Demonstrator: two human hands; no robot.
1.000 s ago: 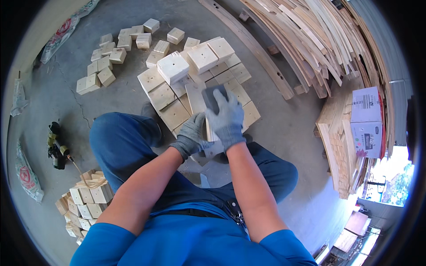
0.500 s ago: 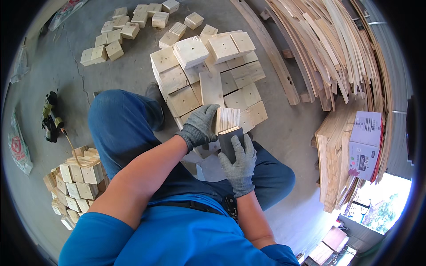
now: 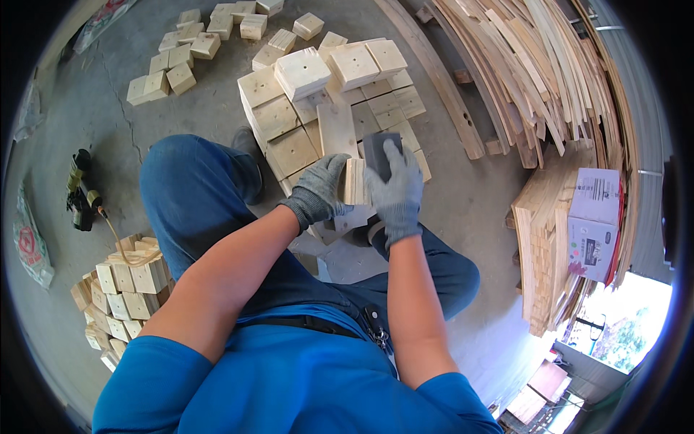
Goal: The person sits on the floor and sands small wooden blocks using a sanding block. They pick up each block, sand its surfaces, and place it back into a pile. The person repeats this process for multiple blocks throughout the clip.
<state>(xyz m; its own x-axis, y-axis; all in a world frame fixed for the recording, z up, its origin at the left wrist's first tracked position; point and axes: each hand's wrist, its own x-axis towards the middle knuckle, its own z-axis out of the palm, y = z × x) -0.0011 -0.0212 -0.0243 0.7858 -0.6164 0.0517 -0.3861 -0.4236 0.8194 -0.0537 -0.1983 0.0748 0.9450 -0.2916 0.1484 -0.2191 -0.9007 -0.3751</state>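
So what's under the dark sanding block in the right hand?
The sanding block rests on a small wooden block gripped by the left hand. The right hand covers much of the contact, so the sanded face is hidden.

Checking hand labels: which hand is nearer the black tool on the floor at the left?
Left. The left hand grips the wooden block, on the side toward the black tool; the right hand presses a dark sanding block farther away.
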